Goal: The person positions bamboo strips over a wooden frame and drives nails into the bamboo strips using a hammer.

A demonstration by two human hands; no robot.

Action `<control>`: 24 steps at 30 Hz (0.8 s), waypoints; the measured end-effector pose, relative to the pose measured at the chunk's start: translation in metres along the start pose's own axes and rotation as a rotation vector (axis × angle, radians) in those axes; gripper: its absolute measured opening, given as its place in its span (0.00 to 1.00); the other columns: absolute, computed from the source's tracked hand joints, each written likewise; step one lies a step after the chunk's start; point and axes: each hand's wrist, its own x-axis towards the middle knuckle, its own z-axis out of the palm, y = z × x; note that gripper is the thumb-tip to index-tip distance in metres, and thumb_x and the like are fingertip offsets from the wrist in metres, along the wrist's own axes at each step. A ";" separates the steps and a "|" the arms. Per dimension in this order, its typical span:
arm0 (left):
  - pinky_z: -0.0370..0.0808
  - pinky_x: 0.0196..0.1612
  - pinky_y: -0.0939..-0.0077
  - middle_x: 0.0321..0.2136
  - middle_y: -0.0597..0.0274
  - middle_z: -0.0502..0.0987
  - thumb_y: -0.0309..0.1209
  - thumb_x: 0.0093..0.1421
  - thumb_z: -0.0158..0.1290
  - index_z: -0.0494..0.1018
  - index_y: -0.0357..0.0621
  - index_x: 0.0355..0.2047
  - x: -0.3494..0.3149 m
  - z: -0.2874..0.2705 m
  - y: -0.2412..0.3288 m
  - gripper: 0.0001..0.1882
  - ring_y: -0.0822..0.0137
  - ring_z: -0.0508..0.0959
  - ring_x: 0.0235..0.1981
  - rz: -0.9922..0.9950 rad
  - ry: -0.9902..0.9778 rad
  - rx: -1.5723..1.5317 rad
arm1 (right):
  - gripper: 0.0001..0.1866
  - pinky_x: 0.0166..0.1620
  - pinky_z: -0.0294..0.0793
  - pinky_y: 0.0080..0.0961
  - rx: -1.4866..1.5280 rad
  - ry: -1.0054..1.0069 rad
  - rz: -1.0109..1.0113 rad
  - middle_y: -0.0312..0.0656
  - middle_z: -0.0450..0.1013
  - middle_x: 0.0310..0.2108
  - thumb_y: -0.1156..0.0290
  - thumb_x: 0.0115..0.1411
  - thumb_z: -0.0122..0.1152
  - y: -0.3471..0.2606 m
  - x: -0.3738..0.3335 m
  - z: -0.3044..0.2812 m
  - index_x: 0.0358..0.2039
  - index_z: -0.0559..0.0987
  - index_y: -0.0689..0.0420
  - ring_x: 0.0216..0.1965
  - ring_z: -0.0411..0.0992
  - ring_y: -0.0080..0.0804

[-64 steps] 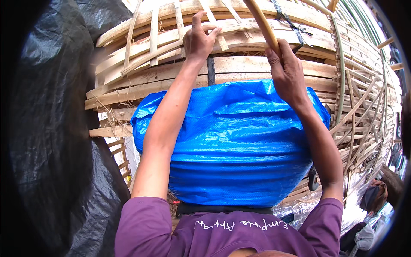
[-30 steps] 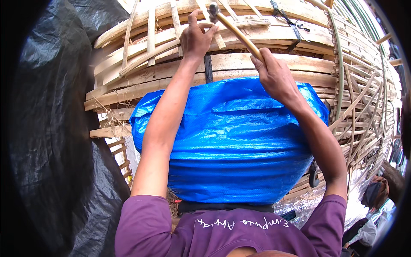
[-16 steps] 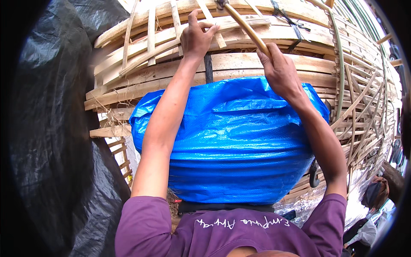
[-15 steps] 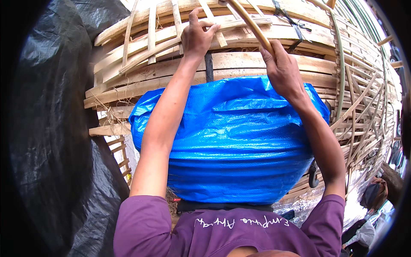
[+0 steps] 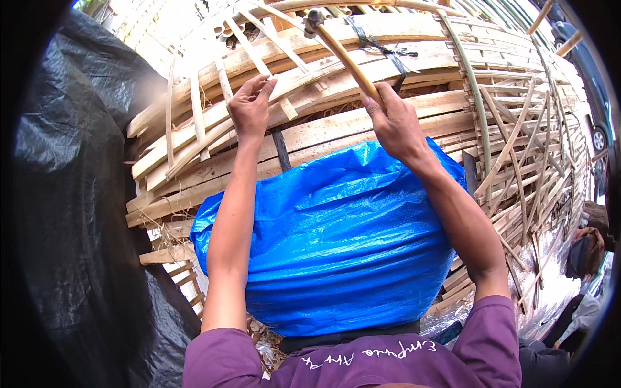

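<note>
My right hand (image 5: 396, 126) is closed around the wooden handle of a hammer (image 5: 349, 61). The dark metal hammer head is raised over the far strips. To the left, my left hand (image 5: 250, 111) pinches thumb and fingertips together above a long bamboo strip (image 5: 284, 92). Whatever sits between those fingertips is too small to make out. Thin slats (image 5: 251, 48) cross over the long strip and the pale wooden beams (image 5: 336, 132) under it. A blue tarp (image 5: 343, 233) spreads between my forearms, over the near side of the wood.
Black plastic sheeting (image 5: 71, 213) hangs along the left side. A black tie (image 5: 381, 48) binds the beams near the hammer. Lattice made of bamboo slats (image 5: 517, 149) extends to the right. A person (image 5: 585, 258) is partly visible at the right edge, below a parked car (image 5: 592, 97).
The view has tilted and shifted. My left hand has moved back and left along the strip, its raised finger now drawn into the pinch. The hammer head has come into full view.
</note>
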 end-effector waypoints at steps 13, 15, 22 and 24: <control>0.65 0.42 0.76 0.30 0.80 0.79 0.42 0.58 0.61 0.81 0.60 0.35 -0.008 -0.047 0.126 0.06 0.77 0.68 0.32 -0.357 -0.476 -1.415 | 0.14 0.26 0.66 0.42 0.038 0.063 -0.016 0.57 0.72 0.20 0.63 0.67 0.54 0.010 0.006 -0.003 0.41 0.74 0.62 0.21 0.73 0.48; 0.63 0.45 0.75 0.27 0.84 0.77 0.43 0.55 0.63 0.82 0.63 0.34 -0.021 -0.058 0.124 0.07 0.78 0.67 0.33 -0.358 -0.622 -1.569 | 0.14 0.26 0.66 0.41 0.047 0.055 0.013 0.55 0.71 0.20 0.62 0.67 0.54 0.012 0.005 -0.007 0.41 0.75 0.62 0.21 0.72 0.43; 0.62 0.46 0.76 0.25 0.88 0.76 0.46 0.44 0.71 0.84 0.71 0.28 -0.026 -0.071 0.149 0.10 0.80 0.67 0.33 -0.154 -0.970 -1.720 | 0.16 0.27 0.65 0.35 0.005 -0.005 0.060 0.50 0.71 0.20 0.61 0.68 0.54 0.008 0.000 -0.006 0.44 0.76 0.62 0.22 0.70 0.34; 0.63 0.47 0.75 0.27 0.88 0.76 0.47 0.44 0.71 0.83 0.73 0.28 -0.024 -0.073 0.144 0.10 0.79 0.67 0.34 -0.113 -1.012 -1.672 | 0.16 0.27 0.65 0.35 0.011 -0.006 0.044 0.49 0.70 0.20 0.61 0.68 0.54 0.009 0.000 -0.003 0.44 0.76 0.62 0.22 0.69 0.33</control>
